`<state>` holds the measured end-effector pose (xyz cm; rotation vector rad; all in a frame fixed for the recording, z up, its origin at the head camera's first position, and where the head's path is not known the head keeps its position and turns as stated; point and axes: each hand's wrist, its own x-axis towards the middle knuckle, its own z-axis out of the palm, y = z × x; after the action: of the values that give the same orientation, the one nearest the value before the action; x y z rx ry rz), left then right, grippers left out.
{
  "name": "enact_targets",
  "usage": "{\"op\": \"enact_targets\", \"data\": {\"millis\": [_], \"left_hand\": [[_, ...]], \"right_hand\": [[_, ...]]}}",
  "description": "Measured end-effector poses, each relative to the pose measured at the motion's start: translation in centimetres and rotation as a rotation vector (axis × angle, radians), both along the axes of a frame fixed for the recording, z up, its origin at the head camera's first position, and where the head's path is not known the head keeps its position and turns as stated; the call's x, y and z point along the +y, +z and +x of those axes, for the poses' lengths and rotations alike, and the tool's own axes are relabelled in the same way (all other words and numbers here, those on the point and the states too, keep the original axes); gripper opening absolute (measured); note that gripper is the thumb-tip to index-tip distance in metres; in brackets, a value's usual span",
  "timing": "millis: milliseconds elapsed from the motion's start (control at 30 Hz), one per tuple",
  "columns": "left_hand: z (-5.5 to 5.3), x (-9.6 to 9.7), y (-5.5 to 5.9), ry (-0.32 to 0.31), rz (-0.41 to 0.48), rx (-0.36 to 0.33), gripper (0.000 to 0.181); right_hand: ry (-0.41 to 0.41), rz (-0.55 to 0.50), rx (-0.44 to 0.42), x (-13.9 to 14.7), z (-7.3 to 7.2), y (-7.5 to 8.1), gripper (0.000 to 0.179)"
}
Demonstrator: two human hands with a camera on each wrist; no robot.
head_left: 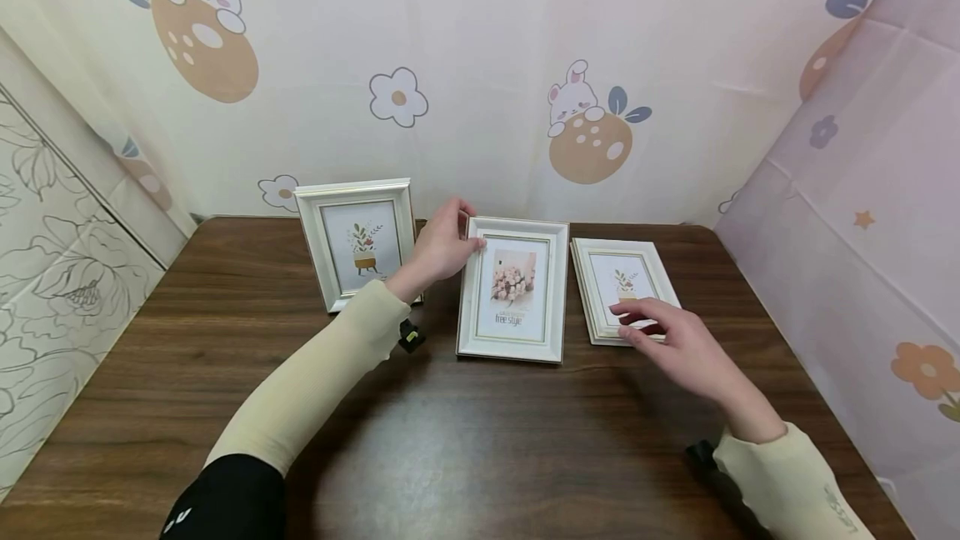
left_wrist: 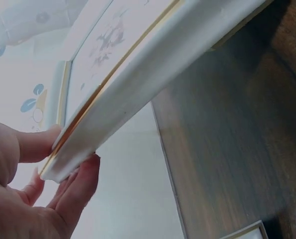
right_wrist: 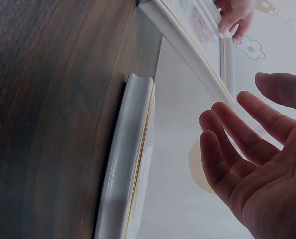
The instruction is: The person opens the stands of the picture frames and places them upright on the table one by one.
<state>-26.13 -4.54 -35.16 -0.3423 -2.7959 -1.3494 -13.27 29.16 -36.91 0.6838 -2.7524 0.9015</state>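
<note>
A white picture frame (head_left: 513, 348) with a pink flower print leans back in the middle of the table. My left hand (head_left: 444, 242) pinches its upper left corner; in the left wrist view the thumb lies on the front and the fingers (left_wrist: 83, 186) behind the edge. My right hand (head_left: 675, 344) hovers over the lower part of the right picture frame (head_left: 655, 269), which lies face up with a plant print. Seen from the right wrist, the fingers (right_wrist: 247, 132) are relaxed, spread and hold nothing, apart from that frame's edge (right_wrist: 125, 164).
Another white picture frame (head_left: 313, 227) with a plant print stands upright at the left, partly behind my left forearm. All rest on a dark wooden table (head_left: 480, 457). A patterned curtain (head_left: 480, 40) hangs along the back edge and the right side.
</note>
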Motion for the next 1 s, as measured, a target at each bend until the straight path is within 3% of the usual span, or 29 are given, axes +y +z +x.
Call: {"op": "enact_targets", "data": {"millis": [267, 567, 1000], "left_hand": [[0.9, -0.8, -0.1, 0.014, 0.106, 0.038, 0.039], [1.9, -1.3, -0.1, -0.018, 0.253, 0.070, 0.038], [3.6, -1.8, 0.6, -0.070, 0.421, 0.037, 0.037]], "right_hand": [[-0.043, -0.004, -0.043, 0.9, -0.9, -0.2, 0.025], [-0.121, 0.001, -0.127, 1.7, -1.8, -0.4, 0.027], [-0.161, -0.025, -0.156, 2.7, -2.6, -0.9, 0.030]]}}
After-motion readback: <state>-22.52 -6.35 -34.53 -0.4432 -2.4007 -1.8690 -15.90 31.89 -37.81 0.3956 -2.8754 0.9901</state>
